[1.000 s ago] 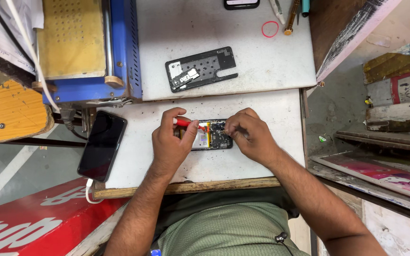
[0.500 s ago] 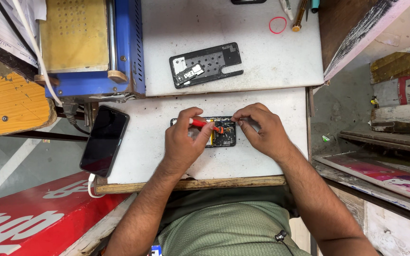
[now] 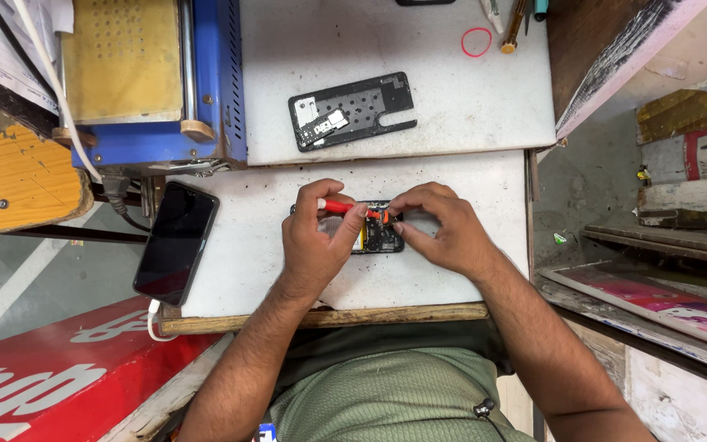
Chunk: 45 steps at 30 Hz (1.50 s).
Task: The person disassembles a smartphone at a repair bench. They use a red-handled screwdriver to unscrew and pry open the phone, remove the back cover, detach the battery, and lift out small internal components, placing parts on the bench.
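A red-handled screwdriver (image 3: 345,208) is gripped in the left hand (image 3: 317,241), whose fingers are curled closed around the handle; the tool is laid almost level, its tip directed rightward onto an opened phone (image 3: 374,233). That phone lies flat on the white work board (image 3: 247,245), near the middle of it, and is partly hidden beneath both hands. The right hand (image 3: 439,229) is held half closed, fingertips pressed against the right end and upper edge of the opened phone; whether anything small is pinched between them cannot be told.

To the left, a black smartphone (image 3: 176,243) with a dark screen is laid at the board's edge, with a white cable (image 3: 155,315) at its lower end. Beyond the hands, on a second white surface (image 3: 468,115), a black phone back frame (image 3: 352,110) is placed flat, well apart from the work. Farther back, a red rubber band (image 3: 476,42) and some tools (image 3: 515,23) are seen. A blue and yellow machine (image 3: 149,82) is set at the upper left. A red sign board (image 3: 51,376) is seen below the bench at the lower left.
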Tool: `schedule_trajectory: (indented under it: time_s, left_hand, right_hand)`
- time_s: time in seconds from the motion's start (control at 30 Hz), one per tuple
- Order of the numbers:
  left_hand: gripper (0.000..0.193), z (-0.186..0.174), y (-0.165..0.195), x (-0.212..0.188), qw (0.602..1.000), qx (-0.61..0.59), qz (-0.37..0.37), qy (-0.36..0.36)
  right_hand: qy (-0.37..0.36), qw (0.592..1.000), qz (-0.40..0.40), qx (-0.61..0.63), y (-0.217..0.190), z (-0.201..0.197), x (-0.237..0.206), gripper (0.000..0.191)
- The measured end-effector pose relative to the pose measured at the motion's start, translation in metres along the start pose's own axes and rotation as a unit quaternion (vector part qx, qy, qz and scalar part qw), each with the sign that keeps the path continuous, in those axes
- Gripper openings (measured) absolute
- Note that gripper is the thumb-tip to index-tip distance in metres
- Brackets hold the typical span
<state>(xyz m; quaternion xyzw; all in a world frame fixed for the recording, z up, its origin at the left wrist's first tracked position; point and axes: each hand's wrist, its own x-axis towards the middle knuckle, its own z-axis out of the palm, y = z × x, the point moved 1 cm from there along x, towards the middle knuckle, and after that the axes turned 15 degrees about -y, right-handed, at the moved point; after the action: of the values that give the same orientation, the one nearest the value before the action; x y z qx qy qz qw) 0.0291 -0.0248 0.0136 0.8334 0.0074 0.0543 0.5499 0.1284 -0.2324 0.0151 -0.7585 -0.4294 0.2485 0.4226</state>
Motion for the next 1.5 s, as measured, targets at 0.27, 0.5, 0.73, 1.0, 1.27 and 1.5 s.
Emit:
schedule_trajectory:
  time_s: [0.27,0.5,0.73,1.0,1.27,1.5]
  left_hand:
    - [0.036,-0.008,-0.008,0.008,0.998,0.051,0.022,0.036]
    - [0.038,-0.018,-0.008,0.006,0.979,0.195,0.044,0.033]
    - [0.036,-0.02,0.007,0.014,0.966,0.243,0.09,-0.015]
    - [0.029,-0.014,0.051,0.028,0.89,0.397,-0.076,-0.212]
    - [0.033,-0.025,0.071,0.041,0.905,0.358,-0.08,-0.215]
    - [0.029,-0.028,0.071,0.04,0.914,0.382,0.07,-0.121]
  right_hand:
    - [0.075,0.996,0.055,-0.009,0.009,0.002,0.0,0.019]
    - [0.131,0.984,0.107,-0.05,0.003,-0.002,0.0,0.021]
    - [0.119,0.988,0.092,-0.026,0.006,0.0,0.0,0.014]
    - [0.115,0.991,0.063,-0.01,0.003,0.003,0.002,0.017]
    - [0.124,0.99,0.064,-0.025,0.0,0.004,0.003,0.023]
    - [0.093,0.993,0.065,0.026,0.006,0.012,0.006,0.018]
